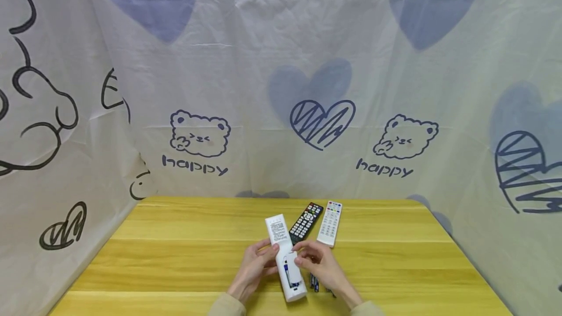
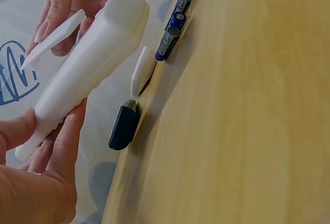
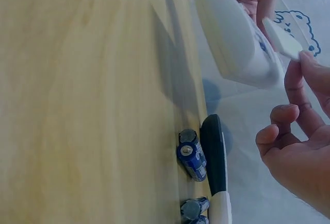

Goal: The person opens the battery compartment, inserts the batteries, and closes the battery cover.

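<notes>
Print on the held white remote control too tiny for reading, its battery compartment partly hidden behind the battery cover, loose batteries partly behind the right hand, sleeves cut by head view's lower edge.

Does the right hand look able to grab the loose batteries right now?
Probably not yet: the right hand pinches the white battery cover and would likely need to set that down first. Otherwise the way seems free: the batteries lie on the table near that hand, apparently uncovered.
</notes>
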The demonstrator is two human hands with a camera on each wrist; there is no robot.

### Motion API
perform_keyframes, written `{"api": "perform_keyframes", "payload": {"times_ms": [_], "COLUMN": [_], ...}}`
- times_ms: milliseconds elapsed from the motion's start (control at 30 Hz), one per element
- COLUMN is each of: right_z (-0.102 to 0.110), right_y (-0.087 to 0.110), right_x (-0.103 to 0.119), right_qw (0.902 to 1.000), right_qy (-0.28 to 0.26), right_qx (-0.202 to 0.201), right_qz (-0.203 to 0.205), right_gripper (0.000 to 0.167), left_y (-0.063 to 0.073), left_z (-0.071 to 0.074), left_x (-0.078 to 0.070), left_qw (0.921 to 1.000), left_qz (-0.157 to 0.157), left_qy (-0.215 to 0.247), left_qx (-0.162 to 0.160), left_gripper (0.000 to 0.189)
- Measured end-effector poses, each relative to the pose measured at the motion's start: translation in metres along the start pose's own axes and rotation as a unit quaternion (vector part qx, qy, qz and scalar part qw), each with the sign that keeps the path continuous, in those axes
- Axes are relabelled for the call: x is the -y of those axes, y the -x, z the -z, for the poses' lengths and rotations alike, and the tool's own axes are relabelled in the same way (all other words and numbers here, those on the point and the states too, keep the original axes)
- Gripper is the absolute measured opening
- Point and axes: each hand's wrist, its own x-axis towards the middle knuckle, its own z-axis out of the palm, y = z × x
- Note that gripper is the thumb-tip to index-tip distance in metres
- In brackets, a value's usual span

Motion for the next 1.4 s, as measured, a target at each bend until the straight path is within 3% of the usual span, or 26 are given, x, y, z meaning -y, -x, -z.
{"api": "perform_keyframes", "payload": {"times_ms": [200, 1067, 1400], "right_z": [-0.0009, -0.0038, -0.0096], "right_y": [0.0016, 0.0042, 0.0035], "right_x": [0.0014, -0.0059, -0.0011], "right_qw": [0.9998, 0.9979, 0.996], "right_qy": [0.007, 0.054, 0.087], "right_qx": [0.014, 0.025, -0.019], "right_qz": [-0.013, 0.024, -0.002], "right_gripper": [0.024, 0.018, 0.015], "left_y": [0.0006, 0.0009, 0.0013], "left_z": [0.0, 0.0008, -0.0019], "left_x": [-0.001, -0.0012, -0.0016], "left_qw": [1.0, 1.0, 0.9999], "left_qz": [0.001, 0.007, 0.003], "left_qy": [-0.003, -0.003, 0.0], "left_qx": [0.002, 0.006, 0.014], "left_gripper": [0.061, 0.059, 0.059]}}
